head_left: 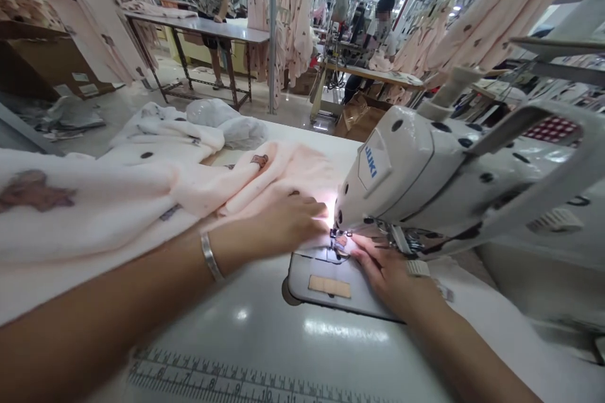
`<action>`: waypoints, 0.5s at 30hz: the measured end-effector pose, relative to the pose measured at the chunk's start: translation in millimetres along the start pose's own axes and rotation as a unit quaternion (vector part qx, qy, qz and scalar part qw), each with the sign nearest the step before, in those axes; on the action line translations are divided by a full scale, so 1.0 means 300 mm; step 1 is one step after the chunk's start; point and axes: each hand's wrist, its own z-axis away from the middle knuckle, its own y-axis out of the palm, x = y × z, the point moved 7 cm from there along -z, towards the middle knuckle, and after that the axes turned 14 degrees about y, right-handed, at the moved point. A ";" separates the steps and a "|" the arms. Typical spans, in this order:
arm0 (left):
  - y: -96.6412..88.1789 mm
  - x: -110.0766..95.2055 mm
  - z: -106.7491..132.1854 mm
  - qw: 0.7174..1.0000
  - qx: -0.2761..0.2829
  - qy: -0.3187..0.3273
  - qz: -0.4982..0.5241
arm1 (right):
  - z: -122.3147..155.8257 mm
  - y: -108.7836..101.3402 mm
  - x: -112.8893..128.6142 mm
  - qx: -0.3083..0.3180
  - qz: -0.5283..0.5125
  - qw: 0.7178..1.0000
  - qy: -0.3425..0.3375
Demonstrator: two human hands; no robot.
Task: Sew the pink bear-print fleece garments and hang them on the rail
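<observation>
"juki" on white sewing machine (401,182) | printed ruler scale (212,378) with numbers on white table (246,340) | left hand (274,227) and right hand (387,271) apart, flat on pink fabric (265,182) beside needle (334,234) | hanging pink garments (295,25) behind

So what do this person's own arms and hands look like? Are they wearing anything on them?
The left arm and right arm are bare, with no sleeves in view, and the left hand and right hand wear no gloves. A smooth silver-coloured bangle circles the left wrist. A white ribbed strip sits by the right wrist, but I cannot tell if it is worn.
</observation>
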 end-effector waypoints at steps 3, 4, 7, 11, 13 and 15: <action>-0.018 -0.024 0.040 0.999 0.037 0.013 -0.035 | 0.008 -0.020 -0.012 -0.038 0.015 0.999 -0.009; -0.010 -0.047 0.054 0.998 0.052 -0.009 -0.042 | 0.013 -0.033 -0.011 -0.053 0.017 0.998 -0.011; 0.029 -0.173 0.075 0.989 0.071 -0.066 -0.114 | 0.047 -0.072 0.043 -0.068 0.000 0.996 -0.062; 0.071 -0.324 0.052 0.981 0.039 -0.050 -0.186 | 0.121 -0.094 0.185 -0.006 -0.090 0.972 -0.217; 0.086 -0.330 0.046 0.984 0.026 -0.062 -0.168 | 0.136 -0.088 0.216 0.016 -0.106 0.967 -0.233; 0.097 -0.315 0.043 0.984 0.018 -0.075 -0.159 | 0.132 -0.077 0.217 0.016 -0.100 0.970 -0.221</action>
